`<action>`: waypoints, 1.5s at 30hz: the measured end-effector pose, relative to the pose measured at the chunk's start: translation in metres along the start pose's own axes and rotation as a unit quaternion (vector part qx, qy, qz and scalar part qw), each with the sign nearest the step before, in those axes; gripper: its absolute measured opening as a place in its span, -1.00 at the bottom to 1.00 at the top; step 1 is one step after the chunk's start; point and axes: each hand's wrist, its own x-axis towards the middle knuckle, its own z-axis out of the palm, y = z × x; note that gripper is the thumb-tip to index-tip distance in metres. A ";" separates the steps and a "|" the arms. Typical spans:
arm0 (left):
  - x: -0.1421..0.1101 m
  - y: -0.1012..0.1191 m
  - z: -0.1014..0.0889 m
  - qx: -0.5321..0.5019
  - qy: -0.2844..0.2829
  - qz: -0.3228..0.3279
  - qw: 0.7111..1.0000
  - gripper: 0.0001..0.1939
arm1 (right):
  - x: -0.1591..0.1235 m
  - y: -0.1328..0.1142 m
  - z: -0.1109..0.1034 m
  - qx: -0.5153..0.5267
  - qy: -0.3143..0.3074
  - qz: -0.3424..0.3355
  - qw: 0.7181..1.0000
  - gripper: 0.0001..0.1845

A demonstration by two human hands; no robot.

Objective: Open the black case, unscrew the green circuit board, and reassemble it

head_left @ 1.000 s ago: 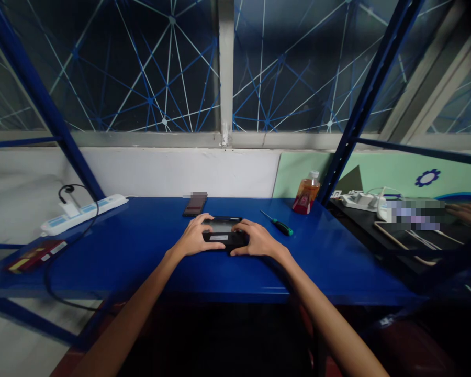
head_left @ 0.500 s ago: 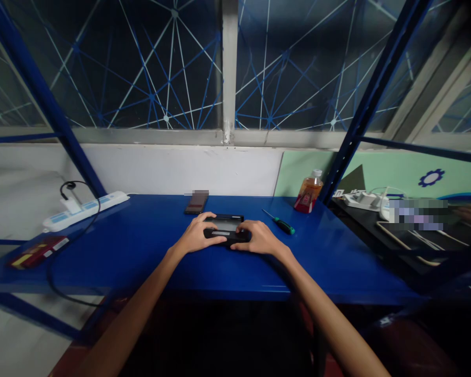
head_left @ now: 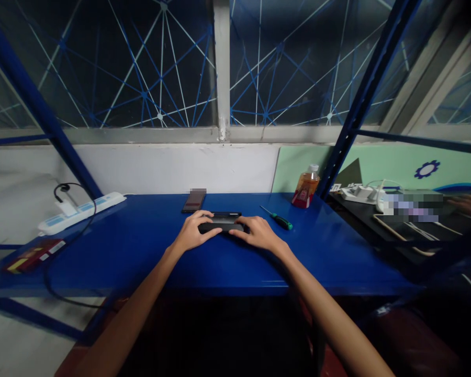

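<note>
A black, flat, box-like case (head_left: 226, 227) with a greyish recess on top rests on the blue table in front of me; I cannot make out its exact kind. My left hand (head_left: 193, 230) grips its left end, fingers over the top and thumb along the near side. On the right end, my right hand (head_left: 258, 233) has a similar hold, thumb at the front and fingers curled over. Just right of that hand lies a screwdriver (head_left: 281, 221) with a green and black handle. A phone (head_left: 194, 201) lies behind my left hand.
On the left are a white power strip (head_left: 82, 213) with a black cable and a dark red box (head_left: 33, 256). A bottle (head_left: 305, 188) of orange drink stands at the back right. Beyond the blue frame post, a black table (head_left: 410, 222) bears cables, and a person's hand (head_left: 469, 203) shows there.
The case's near part has tilted or shifted under my hands, so its front looks plain black and the pale label no longer shows. Both hands keep their hold. The view has shifted slightly.
</note>
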 end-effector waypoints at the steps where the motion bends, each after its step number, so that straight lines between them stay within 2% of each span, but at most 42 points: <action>1: 0.000 0.000 0.000 -0.001 0.004 0.003 1.000 -0.73 | 0.000 -0.001 0.000 -0.003 0.001 0.003 1.000 -0.52; 8: 0.001 0.002 0.000 -0.012 0.038 0.003 0.999 -0.79 | 0.000 -0.004 -0.001 -0.024 -0.004 0.017 1.000 -0.55; 20: 0.003 0.004 0.002 -0.052 0.039 -0.007 0.998 -0.81 | 0.001 0.001 0.002 -0.003 0.032 0.014 0.999 -0.62; 27: 0.001 0.002 0.005 -0.050 0.084 0.005 0.995 -0.81 | 0.003 0.002 0.004 0.043 0.085 0.002 0.995 -0.60; 31: 0.001 0.001 0.005 -0.059 0.052 -0.001 0.997 -0.80 | 0.002 0.002 -0.001 0.051 0.050 0.022 0.997 -0.57; 37: -0.001 0.001 0.008 -0.051 -0.016 -0.014 0.998 -0.77 | -0.006 0.004 0.000 -0.003 0.007 0.025 1.000 -0.56; 41: -0.001 0.002 0.011 -0.035 -0.058 -0.001 0.998 -0.77 | -0.011 0.008 0.002 0.028 -0.019 0.005 0.999 -0.54; 45: -0.002 -0.001 0.012 -0.032 -0.070 0.013 0.997 -0.74 | -0.012 0.009 0.004 0.055 -0.031 0.007 0.998 -0.58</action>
